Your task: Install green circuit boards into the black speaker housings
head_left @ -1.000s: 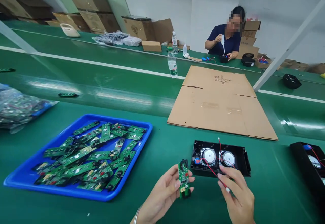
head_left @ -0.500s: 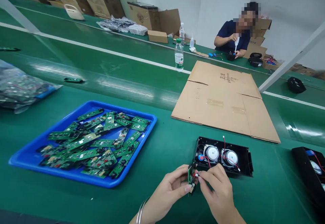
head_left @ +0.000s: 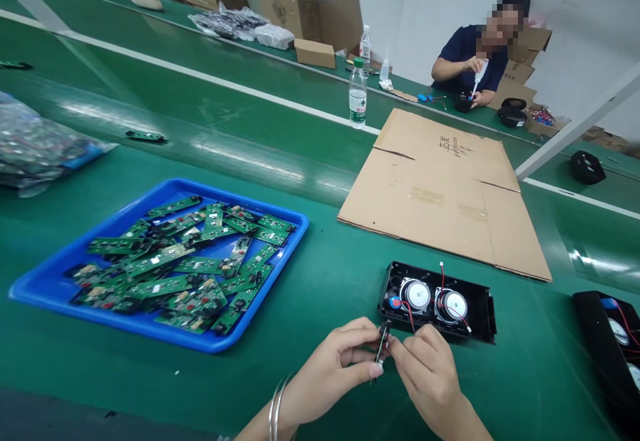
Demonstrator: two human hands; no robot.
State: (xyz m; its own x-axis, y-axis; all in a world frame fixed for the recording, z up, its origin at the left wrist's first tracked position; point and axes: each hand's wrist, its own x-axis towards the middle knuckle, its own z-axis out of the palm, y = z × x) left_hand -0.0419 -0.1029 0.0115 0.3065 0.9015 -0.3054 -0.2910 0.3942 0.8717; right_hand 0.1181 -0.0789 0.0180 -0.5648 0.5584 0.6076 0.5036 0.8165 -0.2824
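Observation:
My left hand (head_left: 333, 369) grips a small green circuit board (head_left: 381, 349), now turned nearly edge-on. At the board's right face, my right hand (head_left: 431, 369) pinches a small wire connector, mostly hidden by the fingertips. A red wire (head_left: 411, 317) runs from near those fingers into a black speaker housing (head_left: 481, 321) just beyond. Two round silver speakers, a left one (head_left: 417, 295) and a right one (head_left: 452, 305), sit inside it, along with a blue-and-red part (head_left: 395, 302). Another thin wire with a white plug (head_left: 469, 329) lies across the right speaker.
On the left is a blue tray (head_left: 200, 342) of many circuit boards; behind it lies a plastic bag (head_left: 45, 141) of boards. Flattened cardboard (head_left: 430, 227) lies ahead, near a water bottle (head_left: 357, 97). A second speaker housing (head_left: 593, 334) stands right. Across the bench, a person (head_left: 475, 57) works.
The circuit board has turned from showing its green face to nearly edge-on. My right fingertips have closed in against it, covering the white connector. The view has shifted slightly.

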